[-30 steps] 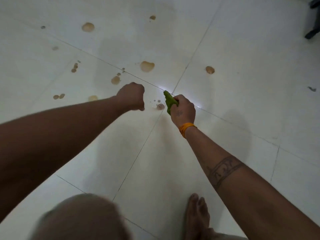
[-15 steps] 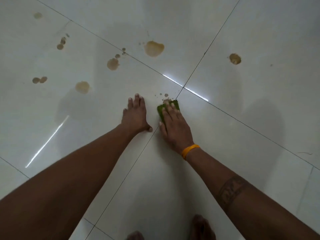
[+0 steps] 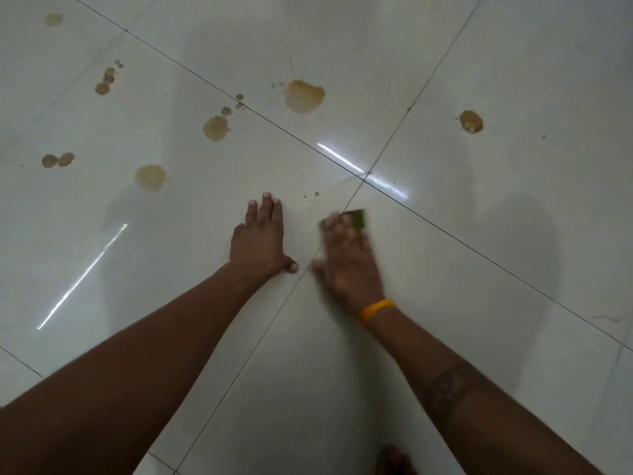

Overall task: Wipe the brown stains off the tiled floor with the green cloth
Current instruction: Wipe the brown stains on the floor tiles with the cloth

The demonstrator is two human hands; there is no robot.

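Glossy white tiles [image 3: 445, 269] carry brown stains [image 3: 304, 96] ahead of me. My left hand [image 3: 262, 240] rests flat, fingers straight, while my blurred right hand [image 3: 349, 258] presses flat on the cloth [image 3: 358, 217].

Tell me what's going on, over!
Left hand flat on floor. Right hand pressing green cloth down, blurred. Brown stains remain beyond. Nothing blocking.

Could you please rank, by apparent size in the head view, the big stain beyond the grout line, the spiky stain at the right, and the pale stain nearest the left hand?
1. Big stain, clearly largest.
2. Pale stain.
3. Spiky stain, only a little smaller than the pale one; it lies farther from the camera, so this order is unsure.
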